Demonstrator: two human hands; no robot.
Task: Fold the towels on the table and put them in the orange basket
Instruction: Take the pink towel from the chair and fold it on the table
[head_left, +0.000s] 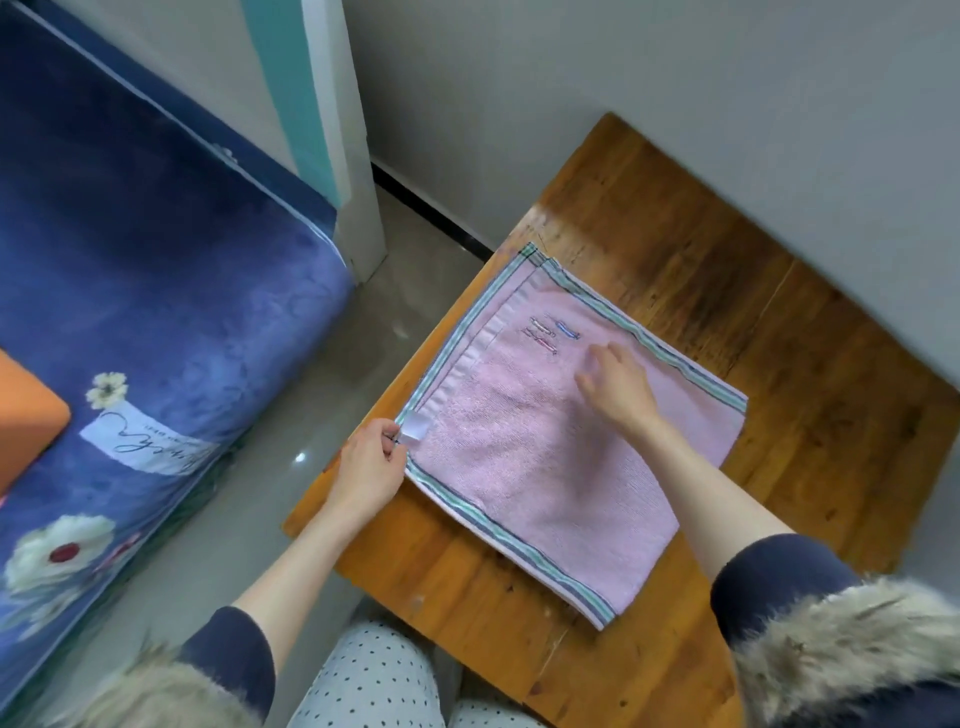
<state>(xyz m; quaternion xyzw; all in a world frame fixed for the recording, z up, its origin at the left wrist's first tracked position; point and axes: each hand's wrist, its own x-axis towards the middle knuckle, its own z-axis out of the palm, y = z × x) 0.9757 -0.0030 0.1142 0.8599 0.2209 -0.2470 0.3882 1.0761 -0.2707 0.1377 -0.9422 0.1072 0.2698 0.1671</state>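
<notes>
Towel: a pink terry towel with grey, white and green striped edging (524, 441) lies folded flat on the brown wooden table (779, 338), its layers not quite matched along the far-left edge.
Left hand: the left hand (371, 462) pinches the towel's left corner between thumb and curled fingers, just beside the small white label (417, 429) sewn there; the corner sits at the table's left edge.
Right hand: the right hand (615, 387) lies on the towel's upper middle, fingers spread and fairly straight, slightly blurred, holding nothing; the embroidered marks are just beyond its fingertips.
Basket: an orange basket corner (23, 415) shows at the left border on the blue flowered bed cover (156, 260), well apart from the towel.
</notes>
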